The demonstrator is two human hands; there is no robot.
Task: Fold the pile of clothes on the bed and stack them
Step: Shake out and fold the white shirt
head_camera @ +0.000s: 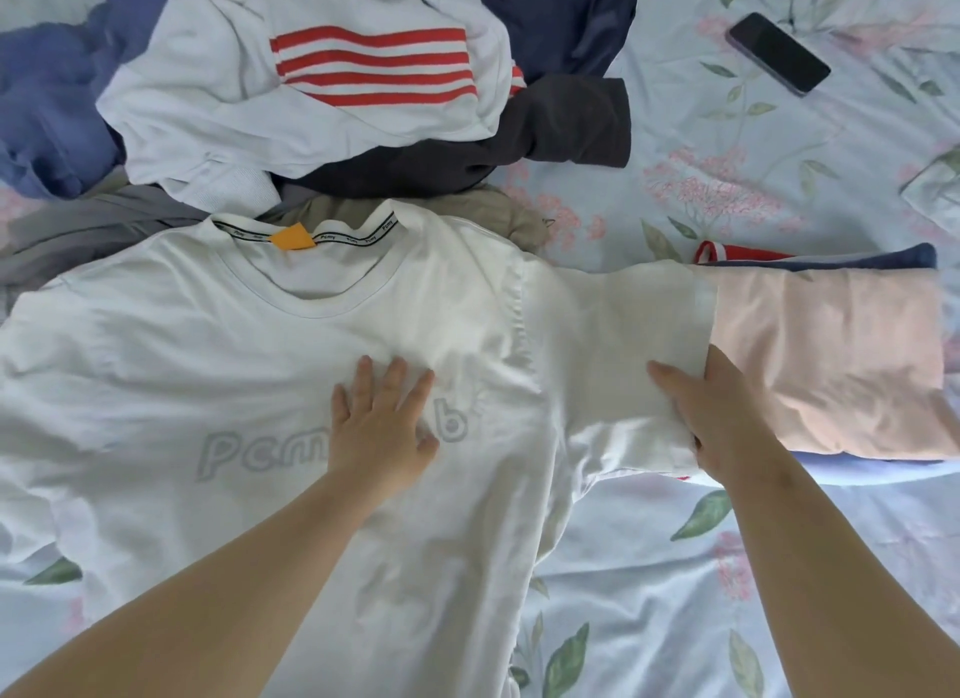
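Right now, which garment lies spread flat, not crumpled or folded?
The white T-shirt with the orange neck tag; left hand presses its chest, right hand holds its sleeve. The pile is crumpled, the stack folded.

A floral sheet (727, 567) covered the bed, and a white T-shirt (260, 344) lay spread flat on it, front up. Beyond the T-shirt's collar sat a loose heap of clothes (311, 99). A folded stack (841, 364) lay just right of it under its sleeve end, and a dark phone (777, 53) lay well beyond, to the right.
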